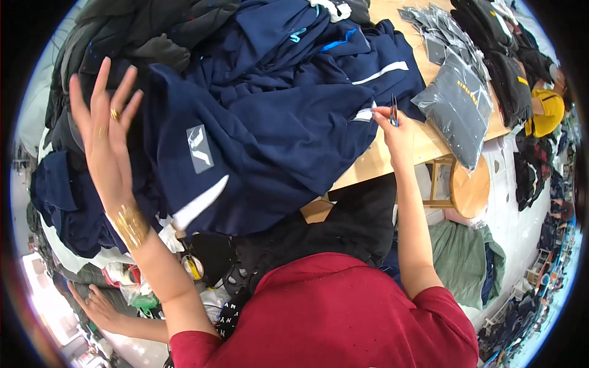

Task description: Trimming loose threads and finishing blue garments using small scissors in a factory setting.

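Navy fabric fills most of what I see: a dark blue garment (pixel 270 135) with white stripes and a grey rectangular patch lies spread over a wooden surface (pixel 374 161), on top of a big heap of other dark clothes (pixel 141 30). My left hand (pixel 104 132) is lifted above the left part of this garment, palm open, and its fingers (pixel 101 80) are spread wide apart; I see a ring on one finger and a gold bracelet on the wrist. My right hand (pixel 396 132) is at the right edge of the garment, near a white stripe, and its fingers are pinching small metal snips (pixel 393 110) that point upward. Beyond this hand, grey plastic packets (pixel 457 104) lie on the surface. A round wooden stool (pixel 469 190) stands below the edge. At lower left, another person's hand (pixel 98 306) rests among mixed things.
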{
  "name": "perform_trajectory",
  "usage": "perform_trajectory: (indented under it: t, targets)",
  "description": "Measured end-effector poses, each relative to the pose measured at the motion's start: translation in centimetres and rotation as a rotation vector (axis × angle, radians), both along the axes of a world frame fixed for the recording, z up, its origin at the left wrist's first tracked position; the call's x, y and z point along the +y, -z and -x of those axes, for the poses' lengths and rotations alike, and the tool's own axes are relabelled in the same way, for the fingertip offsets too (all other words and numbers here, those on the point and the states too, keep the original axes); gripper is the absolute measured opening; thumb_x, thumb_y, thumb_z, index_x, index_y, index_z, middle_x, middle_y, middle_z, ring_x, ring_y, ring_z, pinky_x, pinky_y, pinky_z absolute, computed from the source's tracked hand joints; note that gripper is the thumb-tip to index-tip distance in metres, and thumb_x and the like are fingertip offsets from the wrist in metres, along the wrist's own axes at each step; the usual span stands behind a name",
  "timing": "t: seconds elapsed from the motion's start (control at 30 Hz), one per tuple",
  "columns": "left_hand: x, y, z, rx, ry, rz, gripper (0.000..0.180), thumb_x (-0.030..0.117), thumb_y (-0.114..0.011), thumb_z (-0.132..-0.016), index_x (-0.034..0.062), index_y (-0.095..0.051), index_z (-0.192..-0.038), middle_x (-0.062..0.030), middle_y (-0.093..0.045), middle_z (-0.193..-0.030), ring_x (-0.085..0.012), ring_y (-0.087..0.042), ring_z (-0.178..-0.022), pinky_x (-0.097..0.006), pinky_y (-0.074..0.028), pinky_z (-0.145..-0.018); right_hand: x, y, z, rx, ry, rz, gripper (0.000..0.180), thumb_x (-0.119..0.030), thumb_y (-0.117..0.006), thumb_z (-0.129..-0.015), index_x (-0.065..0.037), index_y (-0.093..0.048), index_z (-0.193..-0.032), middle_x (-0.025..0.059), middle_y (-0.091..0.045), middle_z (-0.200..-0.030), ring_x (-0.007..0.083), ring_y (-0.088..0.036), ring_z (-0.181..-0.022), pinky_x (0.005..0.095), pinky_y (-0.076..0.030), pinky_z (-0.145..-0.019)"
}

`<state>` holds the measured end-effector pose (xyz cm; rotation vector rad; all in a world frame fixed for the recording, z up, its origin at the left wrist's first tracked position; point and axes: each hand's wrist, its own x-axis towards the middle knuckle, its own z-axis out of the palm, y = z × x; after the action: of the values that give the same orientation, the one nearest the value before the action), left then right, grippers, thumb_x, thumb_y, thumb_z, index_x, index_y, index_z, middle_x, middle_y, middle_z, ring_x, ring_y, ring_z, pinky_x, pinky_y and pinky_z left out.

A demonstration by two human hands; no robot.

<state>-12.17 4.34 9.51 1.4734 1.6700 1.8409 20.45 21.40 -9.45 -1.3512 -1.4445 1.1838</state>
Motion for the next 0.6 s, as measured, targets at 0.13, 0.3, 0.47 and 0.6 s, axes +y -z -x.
perform_trajectory:
  t: [0.13,0.3,0.47,0.6]
  targets:
    - [2.3,3.7,2.8,0.441,-0.208,0.304,0.037,0.015,-0.057,-0.086,0.0073,-0.051,-0.121,-0.0101,-0.048,-0.127,-0.0224,-0.044,-0.118,-0.032,-0.034,-0.098,0.8,0.6,-1.1,0.065,0.089,0.040,0.012,-0.010,-0.065,-0.077,-0.002,-0.067,-0.086,0.0009,-0.061,-0.076,0.0076,-0.053,-0.072,0.0210,-0.040,-0.067]
    - [0.6,7.6,-6.1,0.842,-0.273,0.202,0.018,0.005,-0.059,-0.079,0.0088,-0.064,-0.097,-0.0079,-0.059,-0.105,-0.0241,-0.054,-0.098,-0.033,-0.039,-0.085,-1.2,2.6,-4.0,-0.060,0.015,-0.034,0.014,-0.011,-0.064,-0.078,-0.002,-0.066,-0.087,0.0017,-0.062,-0.077,0.0079,-0.052,-0.070,0.0211,-0.040,-0.065]
    - [-0.3,13.7,-14.8,0.602,0.278,0.305,0.017,0.005,-0.064,-0.073,0.0088,-0.064,-0.090,-0.0046,-0.062,-0.090,-0.0240,-0.056,-0.082,-0.033,-0.042,-0.073,-2.4,2.7,-4.5,0.149,0.052,0.332,0.014,-0.012,-0.062,-0.080,-0.004,-0.067,-0.090,-0.0001,-0.063,-0.072,0.0007,-0.041,-0.055,0.0175,-0.026,-0.048]
    - [1.0,16.3,-15.3,0.595,0.284,0.367,0.020,0.007,-0.066,-0.073,0.0090,-0.063,-0.092,-0.0035,-0.059,-0.093,-0.0219,-0.053,-0.086,-0.031,-0.040,-0.075,-2.2,2.1,-3.2,0.099,-0.045,0.209,0.015,-0.012,-0.061,-0.081,-0.002,-0.067,-0.089,0.0027,-0.064,-0.074,0.0067,-0.054,-0.066,0.0198,-0.039,-0.062]
